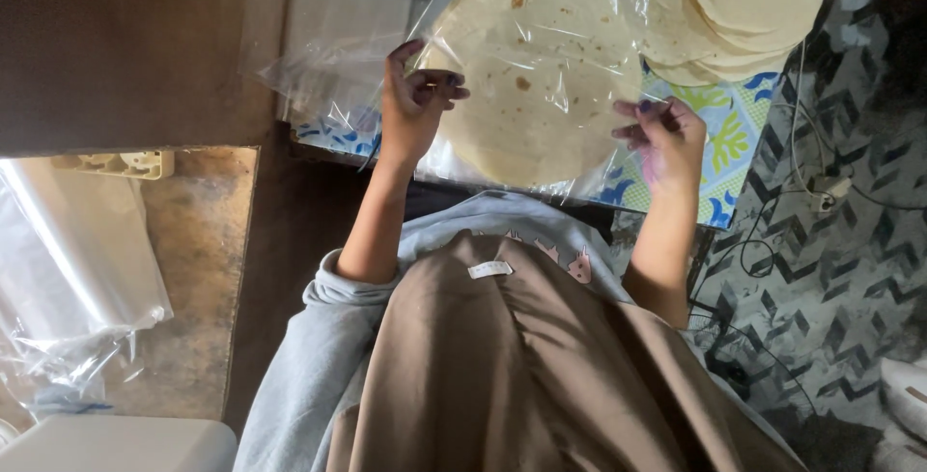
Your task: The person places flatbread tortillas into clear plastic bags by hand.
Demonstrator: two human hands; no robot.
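Left hand (415, 96), centre-left of frame, forearm raised, fingers curled, pinching edge of clear plastic bag (502, 158). Right hand (666, 134), centre-right, fingers bent inward, gripping bag's opposite edge. Bag held flat, facing camera, mouth toward upper left. Inside: round pale flour tortilla (536, 76) with brown spots, upper centre; no long axis. Stack of bare pale tortillas (744, 9) upper right on blue-green patterned cloth (734, 134). Loose clear plastic bags (68, 269) lower left.

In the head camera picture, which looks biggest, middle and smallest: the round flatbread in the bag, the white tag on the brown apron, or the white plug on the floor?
1. flatbread in the clear bag, by far the largest.
2. and 3. white tag and white plug look about alike; the plug lies farther away, so I won't rank them.
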